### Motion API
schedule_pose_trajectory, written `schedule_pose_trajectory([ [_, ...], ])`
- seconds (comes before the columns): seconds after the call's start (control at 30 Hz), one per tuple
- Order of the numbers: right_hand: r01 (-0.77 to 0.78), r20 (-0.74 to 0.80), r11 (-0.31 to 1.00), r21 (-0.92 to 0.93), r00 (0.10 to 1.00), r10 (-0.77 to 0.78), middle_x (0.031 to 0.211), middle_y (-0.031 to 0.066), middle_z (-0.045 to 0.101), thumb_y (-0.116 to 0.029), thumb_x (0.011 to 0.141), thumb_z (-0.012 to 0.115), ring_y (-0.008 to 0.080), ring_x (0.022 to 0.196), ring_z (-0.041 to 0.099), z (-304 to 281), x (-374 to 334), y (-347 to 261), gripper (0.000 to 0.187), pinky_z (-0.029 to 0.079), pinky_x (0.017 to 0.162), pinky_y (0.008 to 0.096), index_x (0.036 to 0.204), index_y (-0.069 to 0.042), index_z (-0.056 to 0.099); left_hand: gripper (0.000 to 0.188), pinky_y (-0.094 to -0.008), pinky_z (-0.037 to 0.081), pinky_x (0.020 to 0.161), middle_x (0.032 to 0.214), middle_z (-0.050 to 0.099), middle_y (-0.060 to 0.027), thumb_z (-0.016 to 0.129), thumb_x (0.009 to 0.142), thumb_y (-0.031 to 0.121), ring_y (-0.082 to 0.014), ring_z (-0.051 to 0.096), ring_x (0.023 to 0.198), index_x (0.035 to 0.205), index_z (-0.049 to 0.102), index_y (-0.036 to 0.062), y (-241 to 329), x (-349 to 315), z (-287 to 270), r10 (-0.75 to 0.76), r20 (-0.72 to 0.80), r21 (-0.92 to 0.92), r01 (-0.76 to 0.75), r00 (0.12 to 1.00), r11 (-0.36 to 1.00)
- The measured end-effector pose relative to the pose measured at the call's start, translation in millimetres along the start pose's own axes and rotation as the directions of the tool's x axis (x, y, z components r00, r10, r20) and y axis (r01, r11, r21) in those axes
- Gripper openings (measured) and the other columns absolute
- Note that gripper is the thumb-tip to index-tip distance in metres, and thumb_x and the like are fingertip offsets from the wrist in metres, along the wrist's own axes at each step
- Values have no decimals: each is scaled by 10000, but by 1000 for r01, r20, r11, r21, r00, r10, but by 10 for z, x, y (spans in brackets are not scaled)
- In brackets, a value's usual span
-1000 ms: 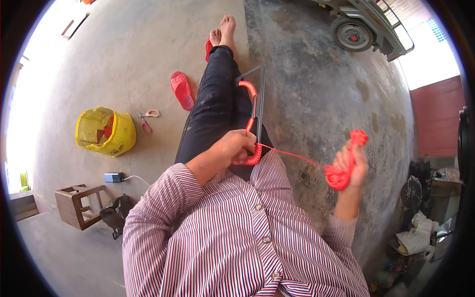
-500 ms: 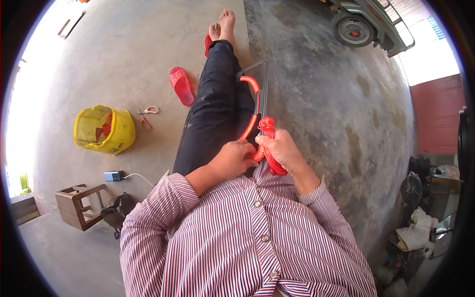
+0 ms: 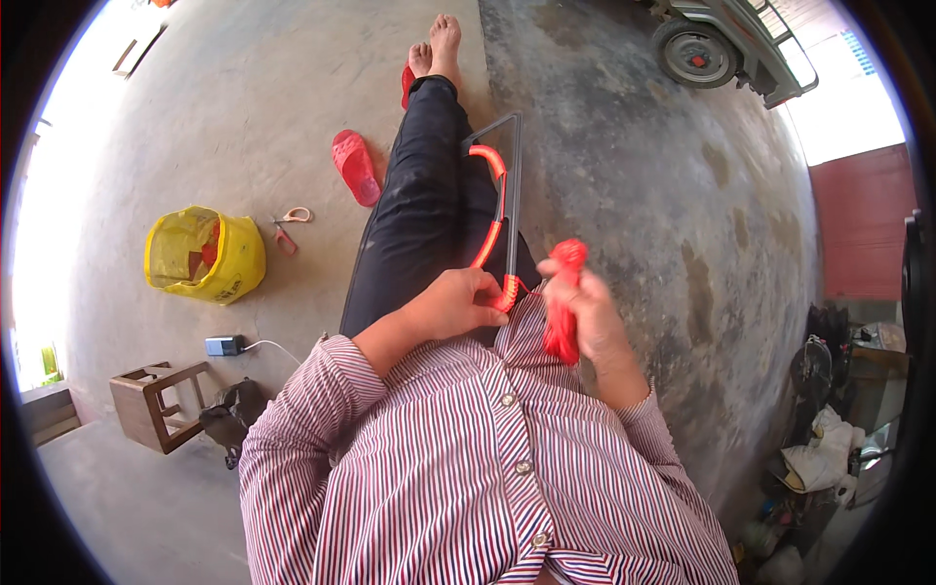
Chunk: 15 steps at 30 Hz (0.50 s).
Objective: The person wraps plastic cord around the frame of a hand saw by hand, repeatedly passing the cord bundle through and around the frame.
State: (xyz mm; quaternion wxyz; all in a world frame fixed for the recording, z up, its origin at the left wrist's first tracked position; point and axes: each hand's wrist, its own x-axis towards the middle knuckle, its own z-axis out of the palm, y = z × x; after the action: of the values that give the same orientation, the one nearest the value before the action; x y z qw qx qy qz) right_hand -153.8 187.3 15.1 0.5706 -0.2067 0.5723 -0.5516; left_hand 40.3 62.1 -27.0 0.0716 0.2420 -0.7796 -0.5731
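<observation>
Across my lap lies a dark metal frame (image 3: pixel 515 195) with a curved bar, parts of it wrapped in orange-red cord (image 3: pixel 486 244). My left hand (image 3: pixel 453 304) is closed around the wrapped near end of the frame, thumb against the windings. A bundle of red cord (image 3: pixel 563 327) is gripped in my right hand (image 3: pixel 588 310), off to the right of the frame; this hand is slightly blurred. A thin strand runs from the bundle to the wrapped end. The left fingertips are partly hidden behind the frame.
On the concrete floor at left are a yellow bag (image 3: pixel 255 261) holding red material, scissors (image 3: pixel 285 241), a blue-and-white box (image 3: pixel 224 345) with a white cable and a wooden stool (image 3: pixel 156 409). A red slipper (image 3: pixel 356 168) lies beside my legs. A vehicle wheel (image 3: pixel 696 56) stands far right.
My right hand has moved right with the cord bundle, away from the frame, drawing the strand out. The left hand keeps its hold, and the frame has shifted slightly.
</observation>
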Motion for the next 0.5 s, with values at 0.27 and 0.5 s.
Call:
schedule_pose_trajectory([
  [0.27, 0, 100, 897, 441, 994, -49, 775, 81, 594, -493, 965, 490, 179, 674, 569, -15, 1, -159, 582, 486, 671, 314, 1121, 61, 576, 218, -272, 492, 726, 902, 630, -40, 684, 901, 193, -110, 580, 809, 999, 644, 3, 207, 97, -159, -145, -99, -258, 115, 984, 959],
  [0.5, 164, 237, 923, 349, 937, -256, 1004, 132, 672, -461, 990, 480, 205, 1032, 629, 349, -37, -45, 521, 483, 925, 336, 1164, 15, 603, 338, -343, 445, 951, 1150, 608, -117, 658, 920, 212, -241, 583, 1075, 1185, 585, 15, 805, 142, -73, 337, -181, -301, -378, 924, 875],
])
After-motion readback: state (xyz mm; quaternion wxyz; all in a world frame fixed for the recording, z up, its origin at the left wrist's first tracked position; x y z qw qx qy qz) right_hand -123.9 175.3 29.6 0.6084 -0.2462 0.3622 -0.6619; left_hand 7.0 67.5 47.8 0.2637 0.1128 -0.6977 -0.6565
